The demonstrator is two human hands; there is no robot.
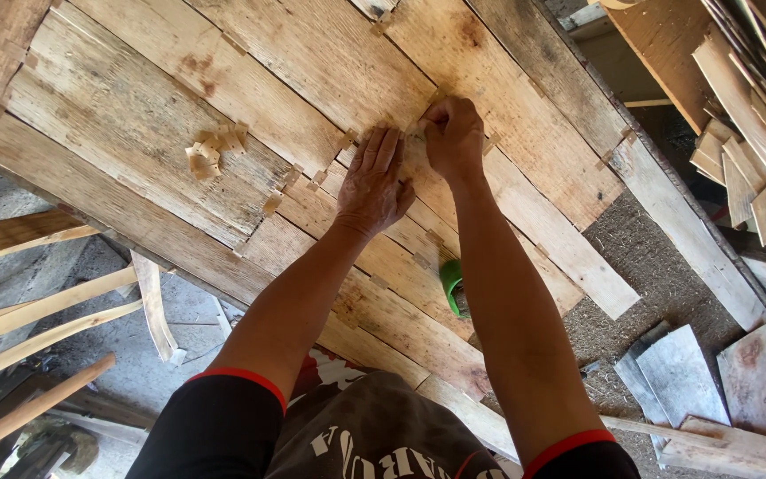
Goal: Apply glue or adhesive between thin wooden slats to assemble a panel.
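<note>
A panel of rough wooden planks (223,80) lies across the view, its boards joined edge to edge with small wooden chips set in the seams. My left hand (372,184) lies flat, palm down, fingers spread on a plank beside a seam. My right hand (454,133) is just to its right, fingers curled and pinched at the seam, apparently on a small wooden chip (420,126) that is mostly hidden. A small pile of loose wooden chips (213,149) rests on the planks to the left of both hands.
A green object (450,286) peeks out under my right forearm. Curved wooden slats (42,306) lie at lower left. Stacked thin boards (751,115) fill the upper right, and flat offcuts (680,377) lie on the ground at lower right.
</note>
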